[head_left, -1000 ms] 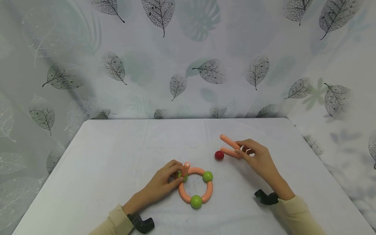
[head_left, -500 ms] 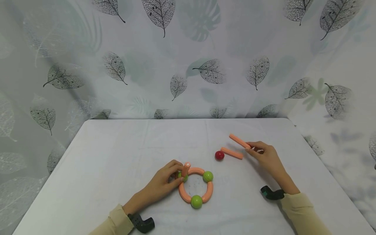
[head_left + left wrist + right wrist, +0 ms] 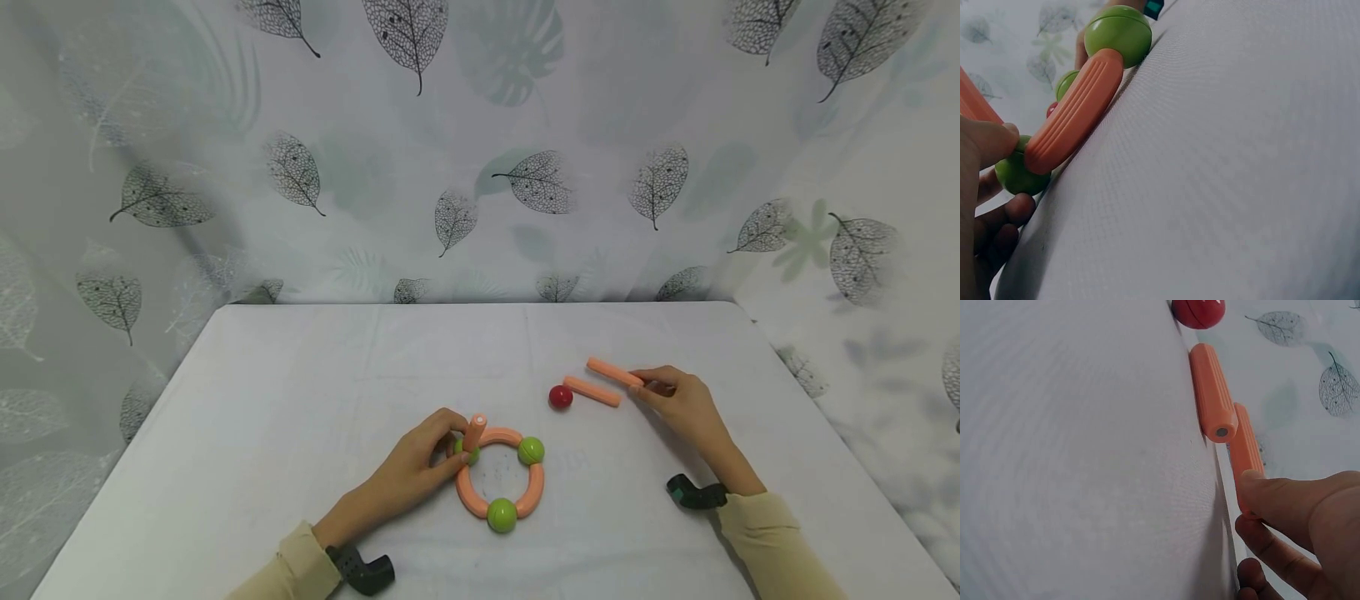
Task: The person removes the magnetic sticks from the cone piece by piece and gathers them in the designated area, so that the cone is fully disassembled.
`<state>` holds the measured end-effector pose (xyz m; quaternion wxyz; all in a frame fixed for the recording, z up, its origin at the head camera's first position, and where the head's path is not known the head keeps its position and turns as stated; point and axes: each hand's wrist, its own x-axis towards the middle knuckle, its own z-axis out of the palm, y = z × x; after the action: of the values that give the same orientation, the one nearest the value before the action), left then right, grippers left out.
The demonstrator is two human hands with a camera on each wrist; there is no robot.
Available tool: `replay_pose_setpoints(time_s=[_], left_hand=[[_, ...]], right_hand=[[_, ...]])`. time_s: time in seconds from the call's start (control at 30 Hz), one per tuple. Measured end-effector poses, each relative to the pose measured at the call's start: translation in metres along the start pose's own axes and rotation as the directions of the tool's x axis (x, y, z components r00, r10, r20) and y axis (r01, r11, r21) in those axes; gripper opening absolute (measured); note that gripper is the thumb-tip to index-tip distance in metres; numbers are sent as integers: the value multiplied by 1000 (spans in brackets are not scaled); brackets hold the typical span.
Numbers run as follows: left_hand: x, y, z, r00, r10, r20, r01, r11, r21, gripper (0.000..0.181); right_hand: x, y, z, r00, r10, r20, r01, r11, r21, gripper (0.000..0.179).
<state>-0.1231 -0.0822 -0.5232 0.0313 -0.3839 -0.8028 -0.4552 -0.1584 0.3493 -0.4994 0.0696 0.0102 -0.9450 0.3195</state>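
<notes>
In the head view a ring of curved orange sticks (image 3: 535, 487) and green balls (image 3: 502, 515) lies on the table. My left hand (image 3: 412, 467) grips the ring's upper-left green ball (image 3: 1022, 172), where an orange stick (image 3: 475, 431) rises upright, its foot by the thumb. My right hand (image 3: 678, 404) pinches one end of a straight orange stick (image 3: 613, 372) between thumb and fingers. Just in front of that, another straight orange stick (image 3: 592, 391) lies on the cloth, with a grey disc in its end in the right wrist view. Beside it sits a red ball (image 3: 560, 397).
A white cloth covers the table (image 3: 315, 375). Behind hangs a leaf-patterned curtain (image 3: 465, 125), close to the table's back edge. Each wrist carries a black camera mount (image 3: 363, 573).
My right hand has moved right with its orange stick, away from the lying stick, then lowered it toward the table. My left hand and the ring have stayed put.
</notes>
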Motion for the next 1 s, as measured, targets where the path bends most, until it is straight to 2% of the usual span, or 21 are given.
replay_pose_setpoints(time_s=[0.37,0.7,1.0], left_hand=[[0,-1,0,1000,9,-7,-9,1000,-6,29],[-1,-1,0,1000,-18,-24,18,1000,9,27],[-1,-3,3,999,-12,-52,14,999,37,29]], right_hand=[[-2,-5,0,999,33,30,-33,999,3,35],[-2,-3,3,999,22,31,-21,1000,-15,34],[-4,-8,0,999,25,48,-23,999,-42,36]])
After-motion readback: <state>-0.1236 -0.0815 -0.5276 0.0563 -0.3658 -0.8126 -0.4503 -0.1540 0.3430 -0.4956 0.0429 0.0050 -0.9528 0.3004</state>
